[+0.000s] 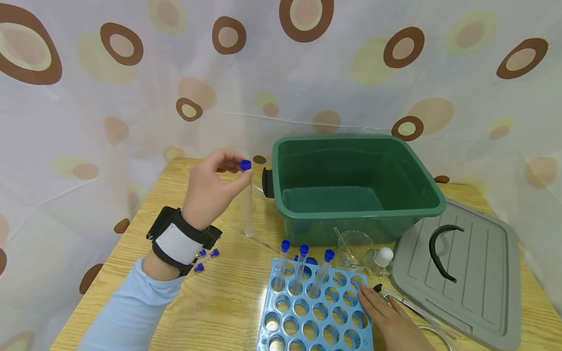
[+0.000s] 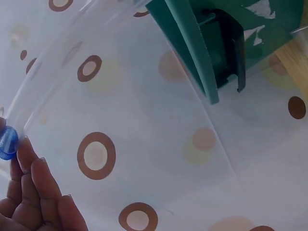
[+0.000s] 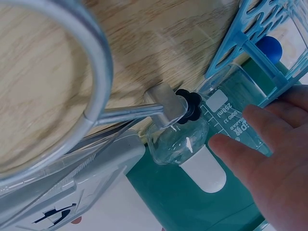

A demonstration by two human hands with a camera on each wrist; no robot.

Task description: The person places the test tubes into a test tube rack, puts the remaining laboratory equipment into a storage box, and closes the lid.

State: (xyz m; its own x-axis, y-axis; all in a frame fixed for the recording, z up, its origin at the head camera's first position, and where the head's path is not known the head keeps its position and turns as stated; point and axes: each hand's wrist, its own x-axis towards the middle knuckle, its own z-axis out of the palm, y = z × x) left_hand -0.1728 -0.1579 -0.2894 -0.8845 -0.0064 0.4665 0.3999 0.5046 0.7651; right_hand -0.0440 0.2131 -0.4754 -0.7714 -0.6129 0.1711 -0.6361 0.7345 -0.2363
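Observation:
My left hand (image 1: 212, 187) pinches a test tube (image 1: 248, 209) near its blue cap (image 1: 245, 165), and the clear tube hangs upright left of the green tub. In the left wrist view the blue cap (image 2: 8, 143) sits at the fingertips. My right hand (image 1: 391, 319) touches the right edge of a light blue test tube rack (image 1: 287, 312) with extended fingers. Three blue-capped test tubes (image 1: 323, 274) stand in the rack's back row. The right wrist view shows my right hand (image 3: 274, 149) beside the rack (image 3: 236, 38), close to a glass beaker (image 3: 224, 103).
A green tub (image 1: 338, 222) stands behind the rack. On the right lies a grey lid (image 1: 474, 273) with a black handle. A beaker (image 1: 357, 243), a white-capped bottle (image 1: 383, 257) and a metal ring (image 3: 103, 62) are nearby. Small blue-capped tubes (image 1: 212, 254) lie at left.

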